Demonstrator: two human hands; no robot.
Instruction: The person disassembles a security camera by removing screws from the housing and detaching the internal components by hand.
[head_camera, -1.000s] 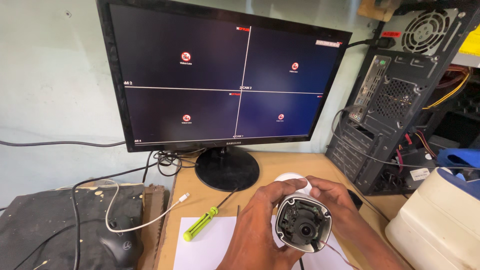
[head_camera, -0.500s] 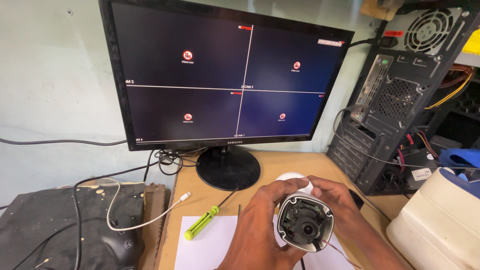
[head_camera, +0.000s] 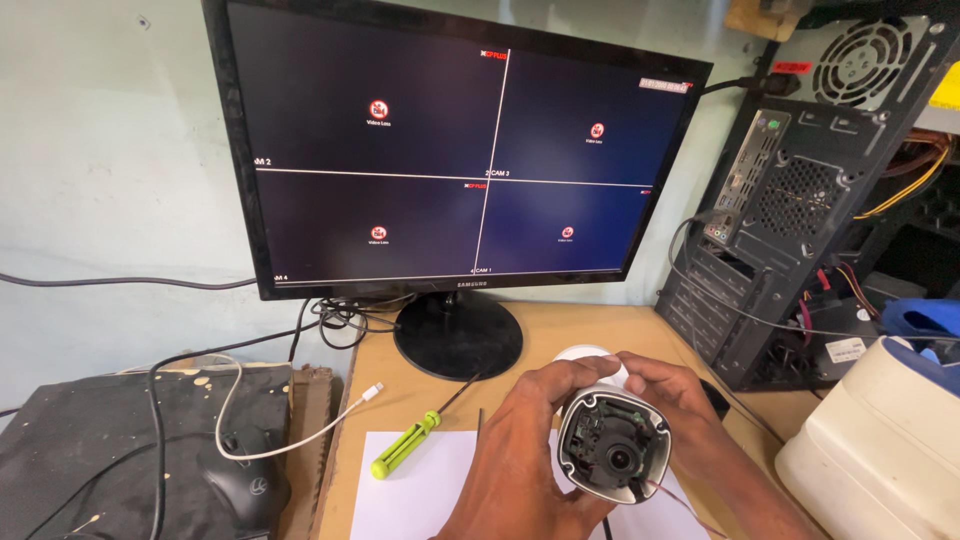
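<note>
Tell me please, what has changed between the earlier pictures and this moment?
Almost nothing visibly changed. Both hands, the left hand and the right hand, still grip the opened white camera housing above the white paper sheet, its open front toward the viewer. The green-handled screwdriver, the monitor and the white cable stayed in place.

Black monitor (head_camera: 460, 150) standing on a round base, showing four dark panes split by white lines. Green-handled screwdriver (head_camera: 412, 443) lying at the edge of a white paper sheet (head_camera: 410, 495). Open computer tower (head_camera: 800, 190) sitting right. Black mouse (head_camera: 235, 487) and white cable (head_camera: 290, 440) resting left.
</note>
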